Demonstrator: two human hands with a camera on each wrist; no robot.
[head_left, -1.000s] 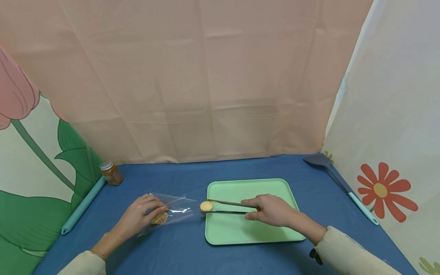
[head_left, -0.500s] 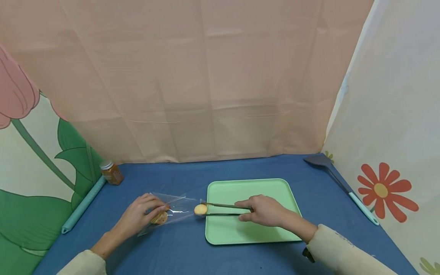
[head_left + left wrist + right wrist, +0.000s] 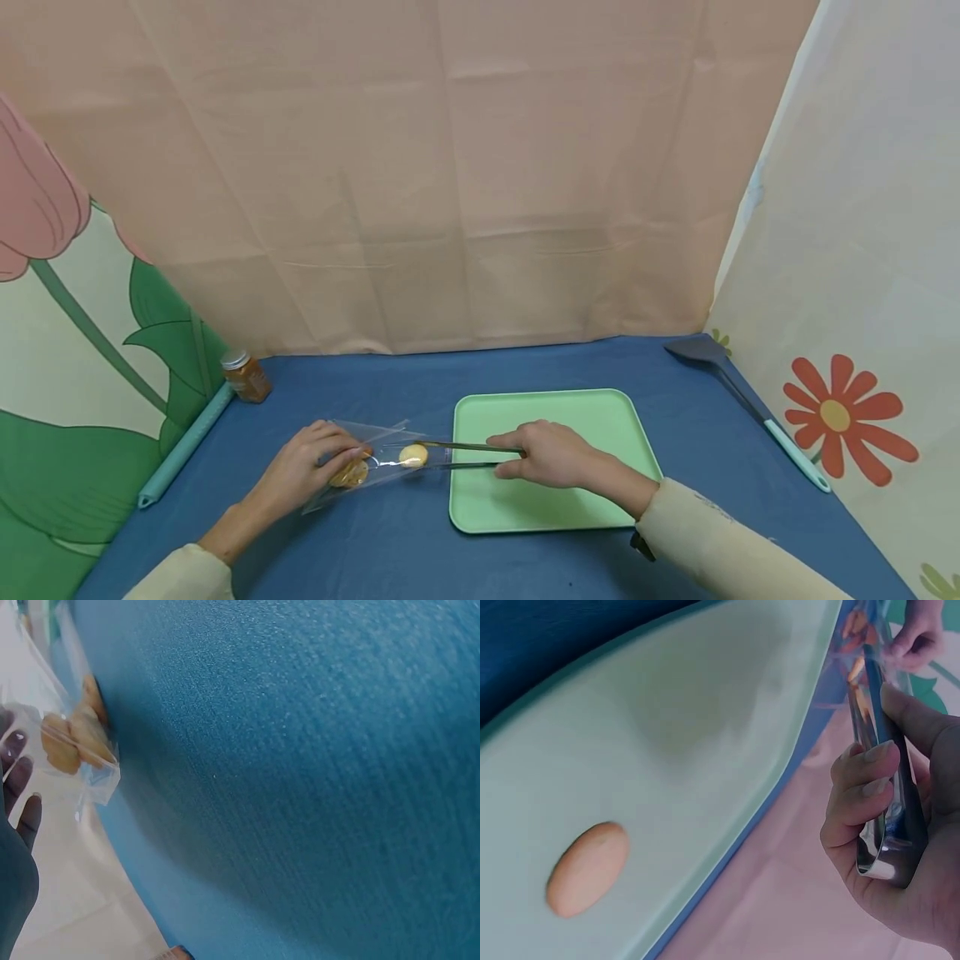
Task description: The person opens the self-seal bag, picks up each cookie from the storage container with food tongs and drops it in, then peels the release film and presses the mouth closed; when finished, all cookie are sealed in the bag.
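My left hand (image 3: 306, 462) pinches a clear plastic bag (image 3: 373, 432) lying on its side on the blue cloth. Several cookies (image 3: 88, 735) are inside it, near its closed end. From the right, my right hand (image 3: 551, 454) grips metal tongs (image 3: 471, 447), whose tips reach in through the bag's mouth. Between the tips sits a round pale cookie (image 3: 413, 456), seen through the plastic. One more cookie (image 3: 589, 868) lies on the green tray (image 3: 543, 510) under my right arm, which hides it in the head view.
At the back left stands a jar with a metal lid (image 3: 246, 379), beside a long light-green rod (image 3: 187, 446) along the left wall. A spatula (image 3: 738, 396) with a pale green handle lies along the right wall. A beige cloth (image 3: 465, 250) hangs behind.
My right hand and the tongs have moved left, carrying the pale cookie from the tray's left edge into the bag's mouth. The left hand and bag have stayed in place.
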